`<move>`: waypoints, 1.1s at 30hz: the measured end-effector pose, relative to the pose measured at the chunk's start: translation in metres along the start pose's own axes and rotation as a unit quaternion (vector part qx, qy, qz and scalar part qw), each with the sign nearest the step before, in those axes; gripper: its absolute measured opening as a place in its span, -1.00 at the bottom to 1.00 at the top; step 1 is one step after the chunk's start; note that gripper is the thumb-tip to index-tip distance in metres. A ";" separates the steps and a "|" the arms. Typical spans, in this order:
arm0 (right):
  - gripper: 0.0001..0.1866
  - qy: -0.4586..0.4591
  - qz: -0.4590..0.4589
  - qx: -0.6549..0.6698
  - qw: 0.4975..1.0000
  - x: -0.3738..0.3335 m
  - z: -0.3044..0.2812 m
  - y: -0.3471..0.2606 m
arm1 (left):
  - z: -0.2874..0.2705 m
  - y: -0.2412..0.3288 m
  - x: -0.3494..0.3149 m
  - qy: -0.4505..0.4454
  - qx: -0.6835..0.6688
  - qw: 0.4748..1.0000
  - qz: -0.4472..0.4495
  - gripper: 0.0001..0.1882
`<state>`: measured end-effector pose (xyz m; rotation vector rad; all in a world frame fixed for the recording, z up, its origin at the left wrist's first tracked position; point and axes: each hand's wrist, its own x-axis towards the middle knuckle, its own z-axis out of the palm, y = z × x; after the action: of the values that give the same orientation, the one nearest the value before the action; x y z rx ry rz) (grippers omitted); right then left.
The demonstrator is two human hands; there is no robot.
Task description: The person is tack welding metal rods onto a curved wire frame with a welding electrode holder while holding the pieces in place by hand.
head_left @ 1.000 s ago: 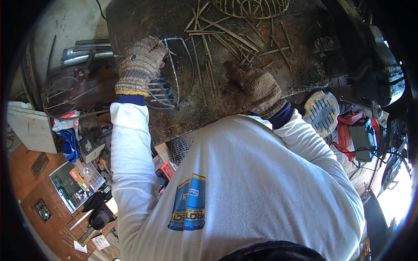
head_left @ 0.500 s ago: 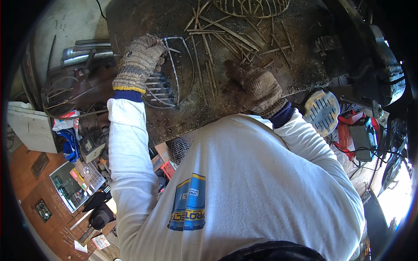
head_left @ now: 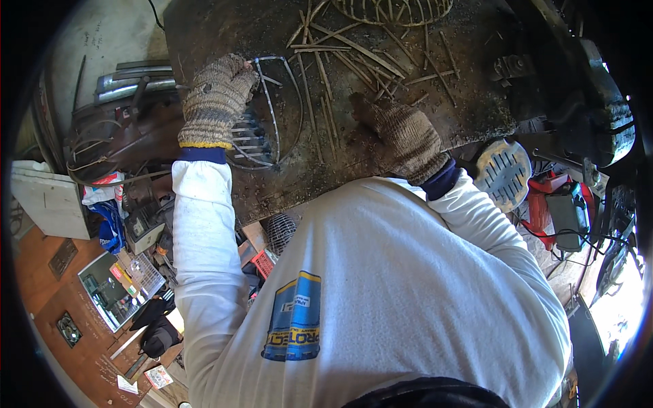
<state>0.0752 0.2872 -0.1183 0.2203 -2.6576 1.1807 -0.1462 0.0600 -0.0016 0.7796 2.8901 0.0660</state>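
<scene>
My left hand (head_left: 216, 102), in a knitted work glove, grips the rim of a half-round wire grille (head_left: 266, 129) lying on the dark metal bench (head_left: 218, 27). My right hand (head_left: 403, 139), also gloved, rests on the bench among several loose metal rods (head_left: 354, 58); its fingers press down near the rods and whether it pinches one is hidden. A second wire grille (head_left: 394, 10) lies at the far edge of the bench.
A round slotted disc (head_left: 505, 173) sits off the bench's right edge beside a red machine (head_left: 554, 211). Cables and scrap metal pile up at left (head_left: 115, 143). Boxes and small tools clutter the floor at lower left (head_left: 129, 272).
My left hand and the grille have shifted slightly; the right hand stays in about the same place on the bench.
</scene>
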 end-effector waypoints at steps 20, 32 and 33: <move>-0.44 0.005 -0.004 0.020 1.000 0.002 -0.003 -0.003 | -0.002 0.002 -0.006 0.012 0.063 0.998 0.017 -0.62; -0.47 -0.041 0.035 0.004 0.999 0.002 0.000 0.001 | 0.002 0.000 -0.005 0.026 0.072 0.997 0.016 -0.59; -0.47 -0.042 0.033 0.003 0.999 0.003 -0.001 -0.001 | 0.003 -0.001 -0.004 0.027 0.071 0.997 0.015 -0.59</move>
<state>0.0730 0.2874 -0.1163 0.1873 -2.7550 1.2249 -0.1425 0.0573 -0.0037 0.8573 2.9612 -0.1182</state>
